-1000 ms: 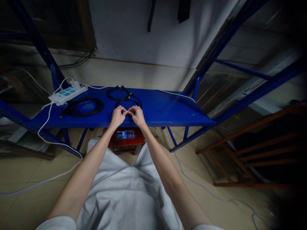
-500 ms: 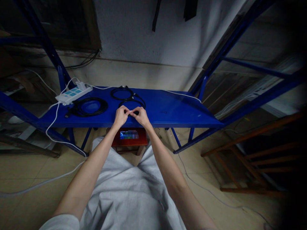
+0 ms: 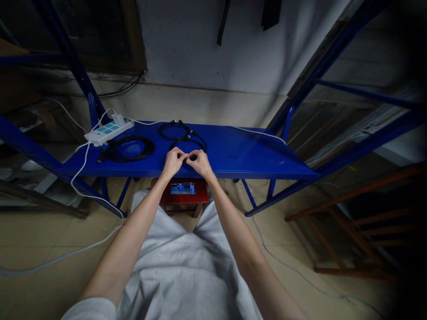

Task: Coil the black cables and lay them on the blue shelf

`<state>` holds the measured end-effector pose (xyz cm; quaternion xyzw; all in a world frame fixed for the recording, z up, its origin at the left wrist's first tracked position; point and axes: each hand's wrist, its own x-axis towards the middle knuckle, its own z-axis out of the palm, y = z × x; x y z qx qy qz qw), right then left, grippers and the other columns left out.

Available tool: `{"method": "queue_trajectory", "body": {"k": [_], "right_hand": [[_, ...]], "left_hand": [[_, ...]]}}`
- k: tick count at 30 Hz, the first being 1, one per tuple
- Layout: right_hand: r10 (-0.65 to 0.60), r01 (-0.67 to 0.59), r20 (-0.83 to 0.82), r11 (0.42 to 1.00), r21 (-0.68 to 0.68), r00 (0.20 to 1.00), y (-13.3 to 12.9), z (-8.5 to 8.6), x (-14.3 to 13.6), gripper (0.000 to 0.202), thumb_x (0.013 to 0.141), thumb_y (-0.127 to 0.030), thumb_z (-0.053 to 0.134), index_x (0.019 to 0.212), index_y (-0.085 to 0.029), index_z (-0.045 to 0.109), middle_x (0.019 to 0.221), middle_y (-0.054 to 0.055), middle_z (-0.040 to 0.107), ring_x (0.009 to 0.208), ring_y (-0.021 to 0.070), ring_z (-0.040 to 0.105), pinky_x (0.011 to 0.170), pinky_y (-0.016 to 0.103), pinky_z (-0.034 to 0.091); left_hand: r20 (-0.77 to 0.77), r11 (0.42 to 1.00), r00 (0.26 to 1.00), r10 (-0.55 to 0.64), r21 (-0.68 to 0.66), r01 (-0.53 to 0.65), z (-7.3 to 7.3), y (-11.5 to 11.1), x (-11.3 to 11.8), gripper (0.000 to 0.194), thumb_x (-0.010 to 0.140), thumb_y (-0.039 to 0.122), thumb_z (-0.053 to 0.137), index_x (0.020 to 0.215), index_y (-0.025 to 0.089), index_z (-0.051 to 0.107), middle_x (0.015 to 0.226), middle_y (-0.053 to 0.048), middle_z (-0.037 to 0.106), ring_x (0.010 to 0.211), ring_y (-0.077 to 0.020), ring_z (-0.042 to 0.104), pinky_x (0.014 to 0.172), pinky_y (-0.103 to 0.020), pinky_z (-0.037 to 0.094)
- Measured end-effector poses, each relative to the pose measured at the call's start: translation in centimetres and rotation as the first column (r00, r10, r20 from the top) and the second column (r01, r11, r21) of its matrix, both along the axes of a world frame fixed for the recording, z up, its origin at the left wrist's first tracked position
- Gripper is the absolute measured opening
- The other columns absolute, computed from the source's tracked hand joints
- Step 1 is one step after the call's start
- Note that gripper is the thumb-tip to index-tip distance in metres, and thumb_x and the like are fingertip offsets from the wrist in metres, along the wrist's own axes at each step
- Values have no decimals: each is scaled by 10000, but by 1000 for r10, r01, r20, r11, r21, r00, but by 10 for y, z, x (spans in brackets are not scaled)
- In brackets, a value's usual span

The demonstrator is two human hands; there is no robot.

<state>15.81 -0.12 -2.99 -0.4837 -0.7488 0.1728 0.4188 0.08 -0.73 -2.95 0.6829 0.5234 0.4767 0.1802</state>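
My left hand and my right hand meet over the front edge of the blue shelf. Both are closed in a pinch, fingertips almost touching. What lies between them is too small and dark to make out. Just behind the fingers is a coil of black cable, its near side hidden by my hands. A second black cable coil rests farther back, touching or close to the first. To the left lies a larger, thicker coil of black cable with its plug end pointing left.
A white power strip with plugs sits at the shelf's left end, its white cord hanging to the floor. A small dark wire piece lies right of my hands. Below, a lit phone rests on a red stool. A wooden chair stands right.
The whole view has shifted slightly, with the scene moving a little to the right. My hands keep the same pinch at the shelf's front, fingers moving only slightly.
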Motion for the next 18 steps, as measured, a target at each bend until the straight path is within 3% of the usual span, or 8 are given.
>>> {"method": "queue_trajectory", "body": {"k": [11, 18], "right_hand": [[20, -21, -69, 1000, -7, 997, -1, 2, 3, 116, 799, -249, 663, 763, -181, 750, 814, 55, 755, 816, 204, 660, 813, 308, 487], [13, -13, -48, 1000, -18, 999, 2, -1, 3, 120, 816, -244, 646, 743, -189, 725, 812, 45, 747, 816, 200, 633, 817, 311, 472]], "left_hand": [[-14, 998, 998, -59, 8, 59, 2, -4, 0, 76, 825, 148, 656, 785, 180, 712, 866, -48, 686, 839, -192, 634, 818, -340, 506], [-34, 999, 999, -32, 27, 32, 0, -5, -1, 71, 834, 142, 660, 788, 183, 696, 871, -46, 676, 834, -191, 629, 806, -334, 501]]}}
